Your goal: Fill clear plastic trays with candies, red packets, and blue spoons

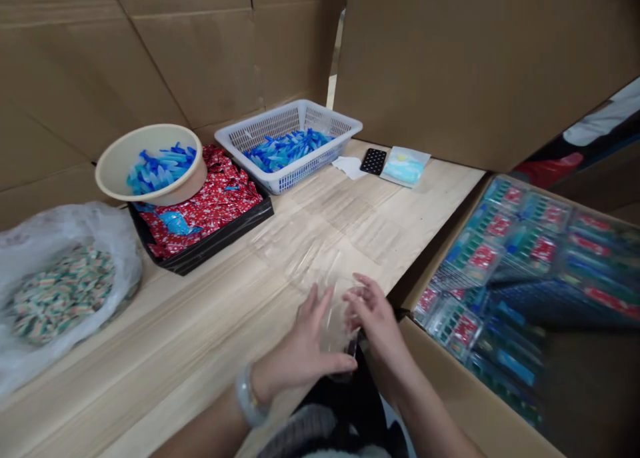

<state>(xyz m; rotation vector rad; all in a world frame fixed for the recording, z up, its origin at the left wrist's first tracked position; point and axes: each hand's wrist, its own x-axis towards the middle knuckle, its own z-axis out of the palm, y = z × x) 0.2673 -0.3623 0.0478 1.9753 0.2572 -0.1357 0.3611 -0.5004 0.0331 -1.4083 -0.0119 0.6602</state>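
Near the table's front edge my left hand (313, 348) holds a clear plastic blister pack (334, 321), its thumb on the near side and its fingers along the left. My right hand (373, 315) has its fingers curled in at the pack's right edge. The pack's outline is faint and blurred, so its contents cannot be made out. Just beyond my fingers, more clear plastic shells (307, 261) lie on the wooden table (200, 351).
Left to right stand a plastic bag (123, 245) of small striped pieces, a black tray (225, 240) of red packets with a cream basin (105, 171) on it, and a white basket (345, 128) of blue items. At right, a carton (450, 385) holds filled clear packs (483, 255).
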